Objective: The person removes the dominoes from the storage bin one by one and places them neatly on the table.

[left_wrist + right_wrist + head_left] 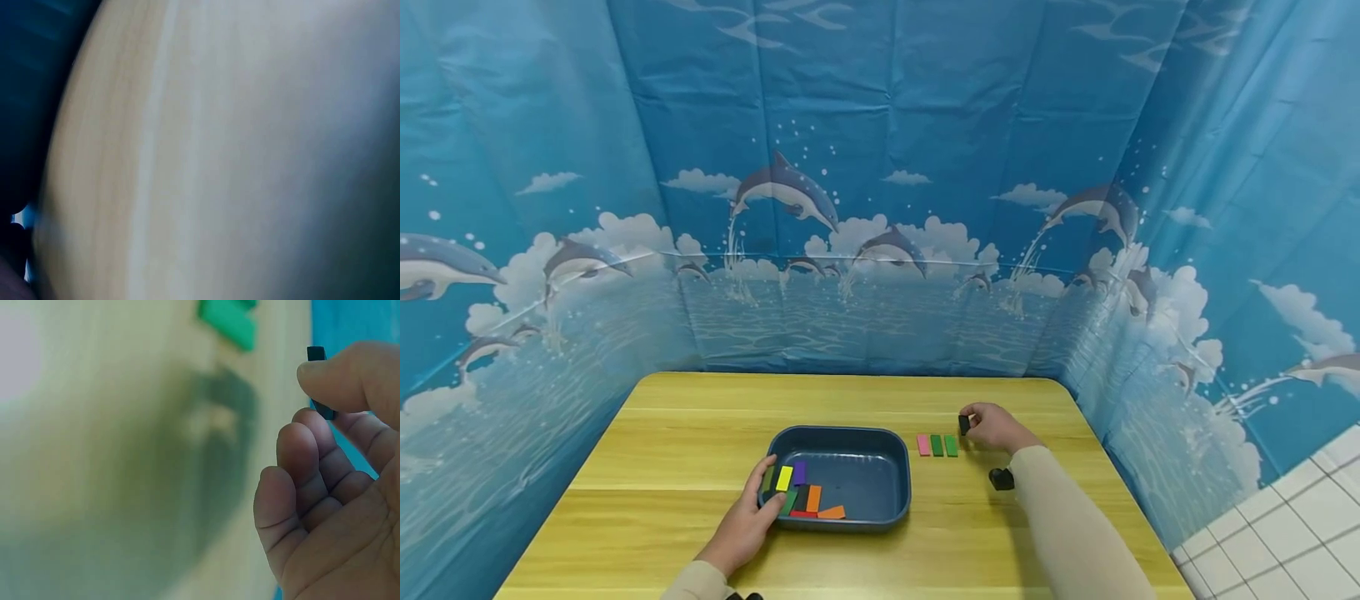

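Between thumb and forefinger, my right hand (997, 428) pinches a small black domino-like block (964, 425) by its edges; the right wrist view shows the same block (317, 354) held up with the other fingers curled loosely. Just left of it, a pink block (922, 445), a dark green block (937, 445) and a lighter green block (951, 447) lie in a row on the table. My left hand (747, 521) grips the left end of a dark blue tray (868, 475), thumb over the near corner. Several coloured blocks lie there, including yellow (784, 478), purple (800, 473) and orange (814, 498).
The yellow wood-grain table (700, 417) has rounded far corners. A blue dolphin-print curtain (865, 317) stands behind it and along both sides. White tiles (1285, 517) show at the lower right.
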Demonstrator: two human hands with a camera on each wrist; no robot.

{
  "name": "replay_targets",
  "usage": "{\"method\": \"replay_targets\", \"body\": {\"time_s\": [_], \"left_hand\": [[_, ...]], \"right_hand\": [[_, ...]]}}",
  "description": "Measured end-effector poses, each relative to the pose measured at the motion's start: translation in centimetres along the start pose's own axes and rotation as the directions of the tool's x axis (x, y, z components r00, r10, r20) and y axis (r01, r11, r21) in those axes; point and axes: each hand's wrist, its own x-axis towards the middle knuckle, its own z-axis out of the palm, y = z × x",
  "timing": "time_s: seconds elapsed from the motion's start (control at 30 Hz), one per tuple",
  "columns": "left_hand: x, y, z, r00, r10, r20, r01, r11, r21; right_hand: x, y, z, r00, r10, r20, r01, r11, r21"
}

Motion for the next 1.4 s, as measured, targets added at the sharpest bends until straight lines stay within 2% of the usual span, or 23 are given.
{"method": "replay_targets", "body": {"time_s": [0.13, 0.23, 0.67, 0.93, 1.17, 1.4], "left_hand": [[0.0, 0.1, -0.2, 1.000, 0.002, 0.006, -0.002, 1.000, 0.007], [0.0, 0.3, -0.5, 1.000, 0.003, 0.009, -0.004, 1.000, 0.015], [-0.3, 0.9, -0.8, 1.000, 0.010, 0.006, -0.010, 1.000, 0.024], [-0.4, 0.8, -0.6, 1.000, 0.004, 0.016, -0.005, 0.999, 0.033], [-0.4, 0.8, -0.4, 1.000, 0.004, 0.020, -0.005, 0.999, 0.039], [-0.5, 0.7, -0.3, 1.000, 0.001, 0.023, -0.002, 0.999, 0.039]], "right_hand": [[-0.2, 2.0, 0.2, 0.999, 0.052, 0.008, -0.052, 0.999, 0.009], [-0.2, 2.7, 0.6, 0.998, 0.065, 0.020, -0.065, 0.998, -0.006], [0.0, 2.6, 1.7, 1.000, 0.026, -0.001, -0.026, 0.998, -0.054], [-0.5, 3.5, 1.8, 1.000, -0.012, 0.007, 0.012, 0.999, 0.044], [-0.6, 3.8, 2.1, 0.999, 0.010, -0.035, -0.010, 1.000, 0.007], [-0.8, 4.0, 2.5, 0.998, 0.041, -0.055, -0.040, 0.999, 0.011]]}}
